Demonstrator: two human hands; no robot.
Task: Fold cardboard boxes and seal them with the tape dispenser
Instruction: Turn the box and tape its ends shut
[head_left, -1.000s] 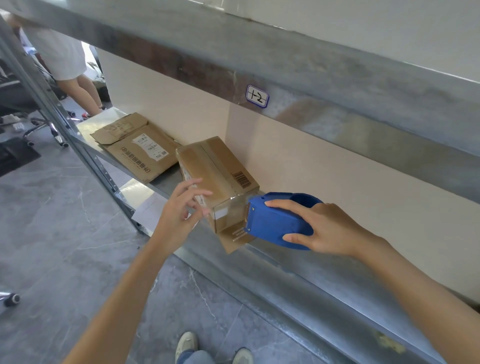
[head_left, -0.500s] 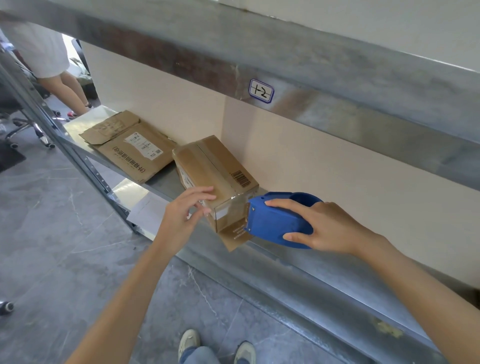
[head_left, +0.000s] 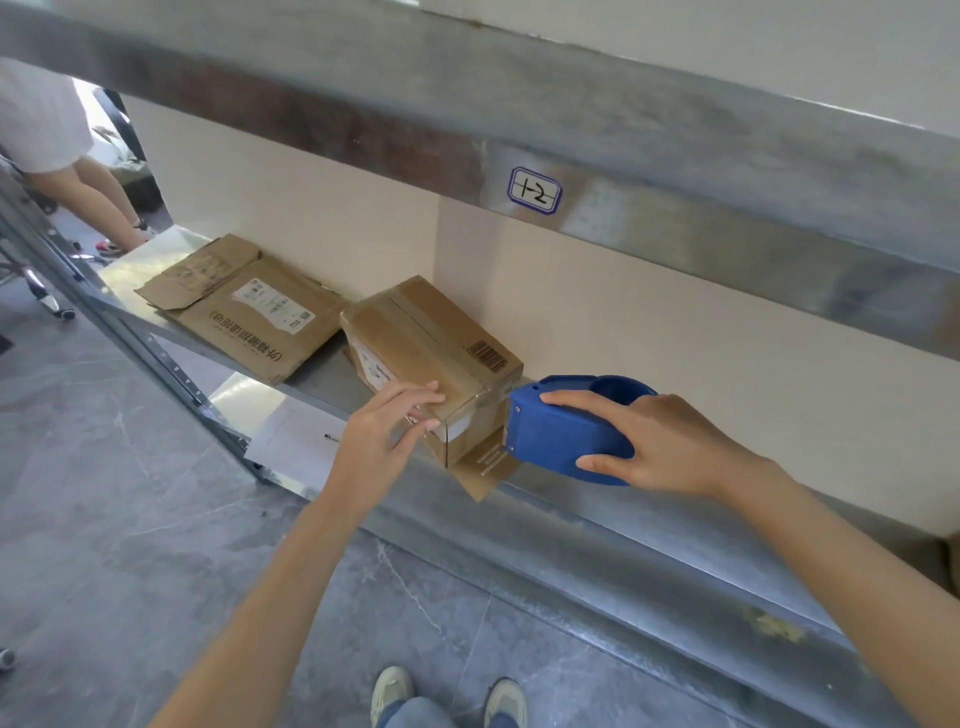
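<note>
A small folded cardboard box (head_left: 436, 343) with a barcode and clear tape along its top stands on the metal shelf (head_left: 597, 525). My left hand (head_left: 387, 436) rests on the box's near top corner, fingers extended over the edge. My right hand (head_left: 660, 441) grips a blue tape dispenser (head_left: 561, 431), whose front end sits against the box's right end face. One loose flap (head_left: 485, 465) sticks out below the box, under the dispenser.
A flattened cardboard box (head_left: 249, 306) with a shipping label lies further left on the shelf. An upper shelf beam with a "1-2" label (head_left: 535, 190) runs overhead. Another person's legs (head_left: 104, 202) stand at far left. My shoes (head_left: 447, 696) are on the grey floor.
My left hand has slid from the box's front side up onto its top corner. The dispenser stays against the box's right end.
</note>
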